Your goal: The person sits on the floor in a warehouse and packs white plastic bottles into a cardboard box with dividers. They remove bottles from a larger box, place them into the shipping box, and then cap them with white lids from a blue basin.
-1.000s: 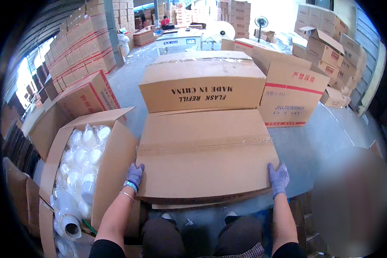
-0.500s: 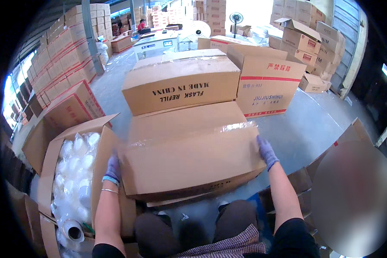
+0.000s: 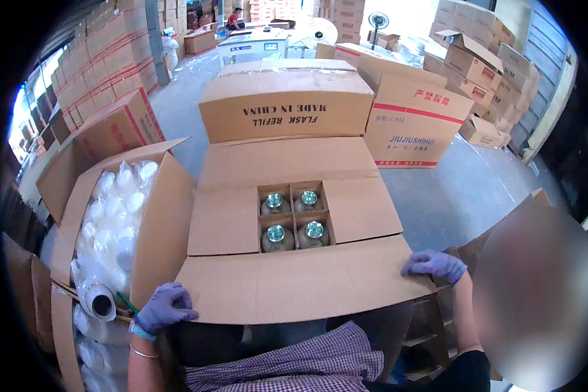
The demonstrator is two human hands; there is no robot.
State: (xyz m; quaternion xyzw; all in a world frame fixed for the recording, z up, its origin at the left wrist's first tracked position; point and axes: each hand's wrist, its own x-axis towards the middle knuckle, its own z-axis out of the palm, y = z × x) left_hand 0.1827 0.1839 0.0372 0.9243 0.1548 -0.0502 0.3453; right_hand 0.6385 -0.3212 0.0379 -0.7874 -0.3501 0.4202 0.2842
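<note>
A brown cardboard carton [image 3: 232, 230] stands in front of me with its long near and far flaps folded outward. The two short side flaps lie inward, leaving a gap in the middle. Through that gap several glass flask refills [image 3: 278, 239] with shiny greenish tops stand upright in divider cells. My left hand [image 3: 164, 307], in a purple glove, pinches the left end of the near flap [image 3: 294, 281]. At the right end of the same flap, my gloved right hand [image 3: 436, 264] is closed on its edge, thumb and fingers together.
At left, an open carton [image 3: 166, 215] holds several plastic-wrapped white pieces [image 3: 114, 212]. Behind my carton stand a printed brown box [image 3: 287, 112] and a red-striped box [image 3: 415, 127]. Carton stacks [image 3: 104, 59] rise farther back, near a standing fan [image 3: 379, 23]. A blurred patch hides the lower right.
The carton's top has opened: the near flap now folds toward me, uncovering the inner flaps and flask refills. Both hands have moved nearer to me, and the view has tilted slightly.
</note>
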